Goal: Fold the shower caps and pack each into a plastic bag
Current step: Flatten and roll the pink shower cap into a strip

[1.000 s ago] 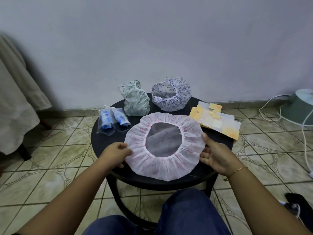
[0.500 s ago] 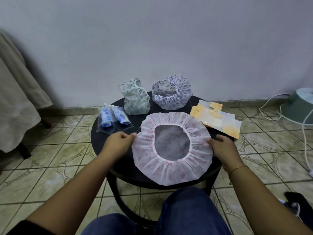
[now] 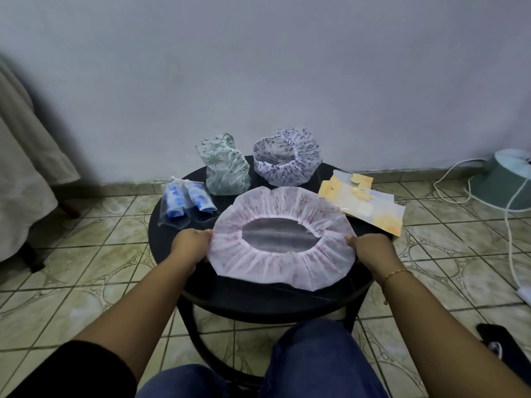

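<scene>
A white shower cap with pink print is stretched wide over the round black table, its elastic opening pulled into a long oval. My left hand grips its left edge and my right hand grips its right edge. Behind it stand a green-patterned cap, bunched upright, and a purple-patterned cap with its opening facing up. At the back left lie two clear bags holding rolled blue caps. A pile of clear and yellow plastic bags lies at the right.
The table stands on a tiled floor close to a grey wall. A beige cloth hangs at the left. A pale green fan base with white cables sits on the floor at the right. My knees are under the table's near edge.
Both hands have pulled apart, stretching the pink cap from a round shape into a wide oval. The cap has shifted slightly right on the table.
</scene>
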Motion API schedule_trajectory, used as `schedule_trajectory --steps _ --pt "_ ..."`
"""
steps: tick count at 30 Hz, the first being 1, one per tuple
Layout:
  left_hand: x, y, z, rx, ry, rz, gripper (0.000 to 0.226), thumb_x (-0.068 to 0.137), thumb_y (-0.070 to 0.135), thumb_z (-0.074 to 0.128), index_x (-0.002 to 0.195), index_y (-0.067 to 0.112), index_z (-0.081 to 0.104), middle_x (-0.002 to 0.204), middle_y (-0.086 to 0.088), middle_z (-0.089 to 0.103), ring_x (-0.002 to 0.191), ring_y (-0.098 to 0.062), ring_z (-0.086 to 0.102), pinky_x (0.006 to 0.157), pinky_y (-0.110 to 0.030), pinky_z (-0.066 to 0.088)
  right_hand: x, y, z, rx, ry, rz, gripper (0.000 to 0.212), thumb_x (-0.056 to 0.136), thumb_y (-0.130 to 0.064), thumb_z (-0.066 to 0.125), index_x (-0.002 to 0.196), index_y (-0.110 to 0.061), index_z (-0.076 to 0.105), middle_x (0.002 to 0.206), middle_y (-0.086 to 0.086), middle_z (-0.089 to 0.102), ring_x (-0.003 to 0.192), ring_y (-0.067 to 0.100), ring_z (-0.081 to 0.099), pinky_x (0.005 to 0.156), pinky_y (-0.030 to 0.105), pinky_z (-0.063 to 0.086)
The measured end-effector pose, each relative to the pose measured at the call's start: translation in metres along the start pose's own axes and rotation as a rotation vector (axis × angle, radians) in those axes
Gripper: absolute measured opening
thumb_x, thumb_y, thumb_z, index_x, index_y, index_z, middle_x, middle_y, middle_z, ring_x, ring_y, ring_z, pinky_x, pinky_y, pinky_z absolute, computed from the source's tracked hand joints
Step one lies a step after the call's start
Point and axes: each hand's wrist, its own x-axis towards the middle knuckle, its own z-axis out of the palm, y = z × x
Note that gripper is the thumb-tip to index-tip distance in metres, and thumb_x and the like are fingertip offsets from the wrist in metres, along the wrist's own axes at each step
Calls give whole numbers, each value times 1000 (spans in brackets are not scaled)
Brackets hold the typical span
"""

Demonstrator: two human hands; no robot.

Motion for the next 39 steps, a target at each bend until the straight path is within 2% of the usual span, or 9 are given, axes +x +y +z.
schedule_trajectory --steps 2,6,10,15,21,24,28,33,39 --pt "-1 -2 -3 -2 12 3 22 91 20 53 91 1 65 81 -12 61 57 -18 50 50 -22 44 -6 0 3 63 6 -12 42 103 -30 30 134 -7 47 124 17 57 113 30 54 85 29 42" --pt "-3 -7 -4 -129 -118 0 8 85 7 56 82 10 49 83 -11 57 68 -22 54 57 -31 45 -8 2 2 153 -13 -93 48 95 -45 45 82 -3 63 93 16 63 85 30 56 73 32 39" --pt "-5 -6 -7 -161 -174 -9 19 90 18 51 108 12 48 99 -5 66 81 -20 59 60 -31 43 -18 12 5 500 -225 -121 38 87 -35 64 112 -7 61 110 9 66 95 26 65 89 39 51" --pt "-10 1 -7 -49 -232 -48 47 91 55 46 95 11 63 91 -7 69 72 -20 58 57 -28 38 -21 19 10 692 -304 -97 63 84 -2 64 140 -12 36 113 3 56 105 23 59 95 41 48" --pt "-7 -5 -6 -269 -120 -106 9 81 8 71 82 -1 68 79 -15 67 61 -23 61 51 -28 51 -19 22 11 722 -232 -74 68 81 19 53 137 -16 42 104 9 65 98 26 63 83 40 52" --pt "-8 -11 -10 -356 -124 -86 25 76 -3 72 65 8 52 60 -7 55 48 -17 53 42 -24 46 -19 22 12 758 -198 -83 60 83 15 54 133 -16 46 101 12 66 94 26 64 80 38 52" --pt "-6 -16 -14 -229 -170 37 30 81 -8 61 81 16 44 85 -11 54 70 -22 54 53 -31 49 -23 23 9 784 -195 -79 38 88 4 55 118 -19 53 101 10 65 94 26 64 81 39 54" --pt "-7 -16 -19 -22 -352 170 50 81 -16 43 102 25 61 113 -4 58 75 -19 56 58 -26 47 -21 28 8 608 -288 -97 25 85 8 58 99 -11 67 110 8 63 97 23 62 85 36 52" --pt "-4 -22 -26 205 -420 254 71 78 -7 58 142 21 42 143 4 45 92 -9 63 77 -21 50 -9 33 10 484 -235 -85 44 83 11 56 123 -4 59 124 8 59 110 23 57 101 41 46"
